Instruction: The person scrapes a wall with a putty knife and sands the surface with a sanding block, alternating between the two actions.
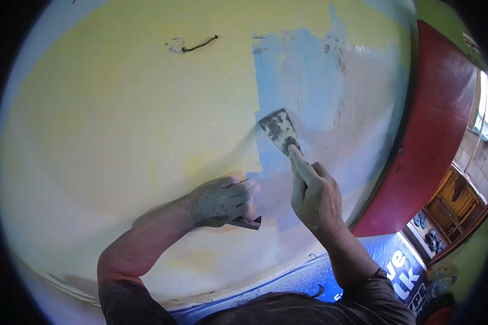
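My right hand is closed round the handle of a putty knife, index finger stretched along it. Its wide blade, spotted with pale residue, points up and left over a light blue patch of the wall. My left hand, coated in pale dust, is closed on a folded piece of sandpaper at the wall, lower and to the left. Only a dark edge of the sandpaper shows under the fingers. Yellow, cream and bluish paint areas cover the wall around both hands.
A bent nail sticks out of the wall at upper left. To the right hangs a dark red panel, with a wooden doorway beyond it. A blue printed banner lies along the floor below the wall.
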{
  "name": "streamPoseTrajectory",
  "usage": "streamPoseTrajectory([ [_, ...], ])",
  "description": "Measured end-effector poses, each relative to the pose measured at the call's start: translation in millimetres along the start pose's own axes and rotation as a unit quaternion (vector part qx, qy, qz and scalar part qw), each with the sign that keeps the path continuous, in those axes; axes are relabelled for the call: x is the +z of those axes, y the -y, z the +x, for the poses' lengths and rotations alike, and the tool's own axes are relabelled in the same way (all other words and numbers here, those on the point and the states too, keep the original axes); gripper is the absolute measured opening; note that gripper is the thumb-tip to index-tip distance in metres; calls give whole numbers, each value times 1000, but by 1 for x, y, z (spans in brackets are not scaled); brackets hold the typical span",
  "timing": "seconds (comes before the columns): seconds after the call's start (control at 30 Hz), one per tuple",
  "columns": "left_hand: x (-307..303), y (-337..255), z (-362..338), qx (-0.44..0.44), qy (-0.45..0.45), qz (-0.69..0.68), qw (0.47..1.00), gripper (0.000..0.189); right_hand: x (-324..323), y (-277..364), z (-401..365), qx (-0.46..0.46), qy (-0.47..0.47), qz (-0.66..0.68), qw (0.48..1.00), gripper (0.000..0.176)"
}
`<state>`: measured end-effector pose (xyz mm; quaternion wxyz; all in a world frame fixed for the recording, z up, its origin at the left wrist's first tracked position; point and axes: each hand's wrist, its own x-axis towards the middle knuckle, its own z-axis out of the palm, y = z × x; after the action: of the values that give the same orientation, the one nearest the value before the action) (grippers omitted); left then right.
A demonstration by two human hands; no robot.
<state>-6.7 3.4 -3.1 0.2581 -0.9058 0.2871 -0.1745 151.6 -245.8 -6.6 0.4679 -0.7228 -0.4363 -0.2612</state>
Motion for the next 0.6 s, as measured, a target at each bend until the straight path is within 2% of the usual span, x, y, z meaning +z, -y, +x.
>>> streamPoseTrajectory([
  [0.07,-2,-3,0,1,25,23,999,27,3,-4,0,-5,-8,1,1000,49],
  [0.23,-5,-3,4,-12,14,4,1000,23,-5,16,32,-14,-27,13,999,47],
  [0.37,1,-3,0,-1,-11,8,1000,20,-2,5,12,-24,-20,9,999,46],
  [0.47,-7,-2,2,-6,30,7,1000,29,-4,9,13,-10,-10,5,1000,46],
  [0.6,-7,-5,1,6,10,22,1000,21,-5,4,10,-21,-19,15,1000,44],
])
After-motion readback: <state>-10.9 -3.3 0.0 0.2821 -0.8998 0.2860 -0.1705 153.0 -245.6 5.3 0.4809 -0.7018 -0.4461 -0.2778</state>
